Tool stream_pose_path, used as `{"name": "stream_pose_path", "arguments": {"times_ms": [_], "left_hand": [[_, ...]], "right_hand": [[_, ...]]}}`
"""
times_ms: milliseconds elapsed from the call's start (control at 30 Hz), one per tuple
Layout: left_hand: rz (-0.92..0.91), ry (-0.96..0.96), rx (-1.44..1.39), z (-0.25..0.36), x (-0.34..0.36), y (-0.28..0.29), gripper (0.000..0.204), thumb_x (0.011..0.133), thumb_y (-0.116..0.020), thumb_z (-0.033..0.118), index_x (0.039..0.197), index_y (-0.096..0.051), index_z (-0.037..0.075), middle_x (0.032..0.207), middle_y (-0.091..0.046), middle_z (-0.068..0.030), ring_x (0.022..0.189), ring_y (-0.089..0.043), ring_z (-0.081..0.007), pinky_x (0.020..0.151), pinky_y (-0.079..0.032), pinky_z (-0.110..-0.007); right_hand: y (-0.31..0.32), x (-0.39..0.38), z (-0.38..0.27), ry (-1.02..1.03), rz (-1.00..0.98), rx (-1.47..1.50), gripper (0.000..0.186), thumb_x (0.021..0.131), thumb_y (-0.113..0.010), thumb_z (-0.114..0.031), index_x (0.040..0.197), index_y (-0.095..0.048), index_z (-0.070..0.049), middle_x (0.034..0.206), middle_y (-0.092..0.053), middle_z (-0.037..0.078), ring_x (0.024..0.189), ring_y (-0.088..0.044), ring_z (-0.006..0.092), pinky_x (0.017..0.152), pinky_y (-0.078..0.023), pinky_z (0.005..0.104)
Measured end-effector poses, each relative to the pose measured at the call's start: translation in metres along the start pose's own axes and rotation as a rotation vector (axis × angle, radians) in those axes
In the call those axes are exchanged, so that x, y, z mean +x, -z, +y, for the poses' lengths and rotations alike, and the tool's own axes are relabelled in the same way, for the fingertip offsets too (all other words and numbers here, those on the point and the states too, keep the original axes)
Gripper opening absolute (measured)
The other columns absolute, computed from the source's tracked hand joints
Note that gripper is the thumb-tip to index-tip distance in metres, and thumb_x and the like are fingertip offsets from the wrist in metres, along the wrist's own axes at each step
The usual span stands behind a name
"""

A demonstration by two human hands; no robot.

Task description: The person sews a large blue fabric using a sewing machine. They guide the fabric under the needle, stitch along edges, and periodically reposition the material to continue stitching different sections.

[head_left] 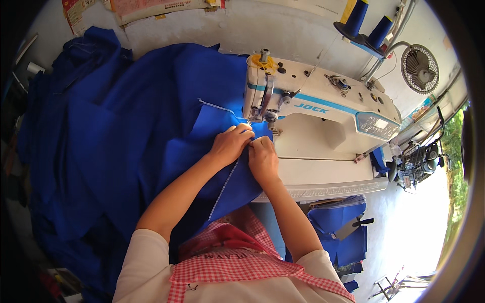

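Observation:
A white industrial sewing machine [323,91] with a blue stripe stands over royal blue fabric [126,126], which has white stitched lines along some edges. My left hand [230,146] is closed on the fabric just below the presser foot [248,122], fingertips bent near the needle area. My right hand [262,159] pinches the same fabric just right of my left fingers, beside a stitched edge that runs down toward me. The exact point under the fingertips is partly hidden.
Two blue thread cones [356,17] stand on a holder at the upper right, beside a small fan [419,69]. Stacked blue pieces [333,217] sit below the table's right end. A wire basket [414,166] is farther right. A wall with pinned papers bounds the back.

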State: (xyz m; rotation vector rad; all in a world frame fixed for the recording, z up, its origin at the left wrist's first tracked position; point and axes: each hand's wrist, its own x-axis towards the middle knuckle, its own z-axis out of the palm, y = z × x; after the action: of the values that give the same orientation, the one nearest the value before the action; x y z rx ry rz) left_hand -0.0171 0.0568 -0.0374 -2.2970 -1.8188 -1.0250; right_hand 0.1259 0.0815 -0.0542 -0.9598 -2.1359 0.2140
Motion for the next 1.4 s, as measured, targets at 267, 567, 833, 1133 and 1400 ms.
{"name": "stream_pose_path", "arguments": {"times_ms": [267, 567, 833, 1133, 1400], "left_hand": [[0.047, 0.248, 0.127, 0.007, -0.006, -0.019, 0.015, 0.086, -0.065, 0.017, 0.085, -0.053, 0.009, 0.09, -0.055, -0.0089, 0.084, -0.061, -0.0292, 0.068, -0.052, -0.042], [0.018, 0.217, -0.052, -0.006, -0.012, -0.012, 0.011, 0.088, -0.063, 0.015, 0.095, -0.057, 0.009, 0.092, -0.059, -0.0086, 0.084, -0.062, -0.0304, 0.069, -0.051, -0.041], [-0.074, 0.186, -0.169, -0.019, 0.005, -0.002, 0.014, 0.089, -0.062, 0.018, 0.101, -0.061, 0.012, 0.094, -0.062, -0.0086, 0.085, -0.064, -0.0306, 0.07, -0.052, -0.04], [-0.101, 0.092, -0.17, -0.029, 0.01, -0.003, 0.009, 0.088, -0.063, 0.02, 0.092, -0.062, 0.011, 0.095, -0.064, -0.008, 0.084, -0.064, -0.0304, 0.069, -0.052, -0.041], [-0.052, 0.158, -0.127, -0.025, 0.012, -0.008, 0.01, 0.088, -0.06, 0.021, 0.09, -0.064, 0.012, 0.096, -0.065, -0.0073, 0.082, -0.065, -0.0297, 0.069, -0.053, -0.041]], "right_hand": [[0.001, -0.005, -0.002, 0.005, 0.005, -0.052, 0.014, 0.083, -0.063, -0.008, 0.09, -0.051, -0.005, 0.088, -0.049, 0.013, 0.085, -0.053, 0.0322, 0.075, -0.046, 0.042], [0.004, -0.006, -0.007, 0.055, 0.022, -0.053, 0.018, 0.084, -0.059, -0.006, 0.102, -0.058, -0.003, 0.093, -0.053, 0.011, 0.086, -0.053, 0.0298, 0.078, -0.045, 0.0394], [0.0, -0.001, -0.003, 0.061, -0.006, -0.1, 0.012, 0.082, -0.057, -0.004, 0.093, -0.062, -0.003, 0.09, -0.053, 0.01, 0.083, -0.055, 0.0279, 0.076, -0.047, 0.0388], [-0.005, -0.001, -0.002, 0.065, 0.066, -0.093, 0.006, 0.083, -0.06, -0.006, 0.089, -0.058, -0.005, 0.086, -0.051, 0.01, 0.082, -0.055, 0.0291, 0.073, -0.046, 0.0396], [-0.002, -0.003, -0.003, 0.045, 0.021, -0.082, 0.009, 0.084, -0.059, -0.006, 0.093, -0.058, -0.004, 0.089, -0.052, 0.011, 0.085, -0.055, 0.0298, 0.075, -0.046, 0.0404]]}}
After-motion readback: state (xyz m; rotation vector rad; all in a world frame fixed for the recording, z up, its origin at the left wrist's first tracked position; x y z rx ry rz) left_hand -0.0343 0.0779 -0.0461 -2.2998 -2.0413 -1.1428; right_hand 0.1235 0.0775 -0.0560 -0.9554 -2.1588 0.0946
